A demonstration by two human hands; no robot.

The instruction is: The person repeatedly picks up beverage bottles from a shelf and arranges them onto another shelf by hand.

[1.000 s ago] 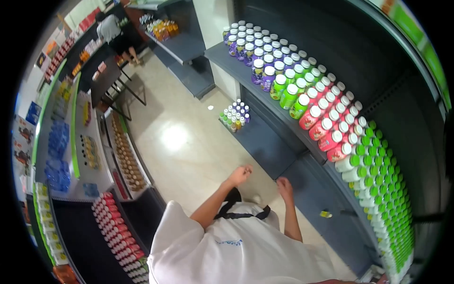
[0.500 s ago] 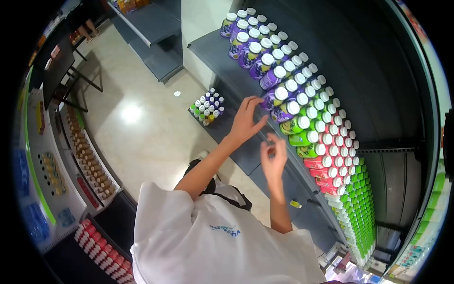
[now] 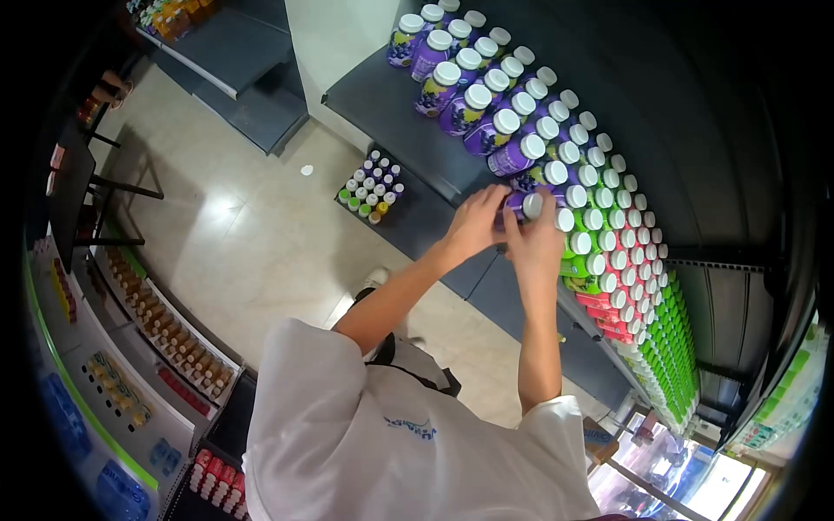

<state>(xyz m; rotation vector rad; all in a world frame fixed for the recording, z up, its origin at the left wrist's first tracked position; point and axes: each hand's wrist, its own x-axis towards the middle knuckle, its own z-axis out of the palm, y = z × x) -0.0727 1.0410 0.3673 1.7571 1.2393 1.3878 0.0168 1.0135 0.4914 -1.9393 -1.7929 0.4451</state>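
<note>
A purple bottle with a white cap point(image 3: 516, 205) is between my two hands at the front edge of the shelf, pulled slightly out from its row. My left hand point(image 3: 476, 224) grips it from the left with curled fingers. From the right, my right hand point(image 3: 537, 241) closes round its side near the cap. My fingers hide much of the bottle. Behind it stand rows of purple bottles point(image 3: 519, 154) with grape pictures and white caps. Just right of my right hand are green bottles point(image 3: 584, 263), followed by red bottles point(image 3: 612, 301).
Many small green-topped bottles point(image 3: 665, 356) fill the shelf's far right. On a lower ledge sits a block of small mixed bottles point(image 3: 373, 185). A dark table point(image 3: 74, 187) and stocked shelves point(image 3: 165, 321) stand at left, across the tiled floor point(image 3: 226, 195).
My hands have moved from apart and loosely open in front of the shelf to closed around a purple bottle. The camera view has shifted and turned somewhat.
</note>
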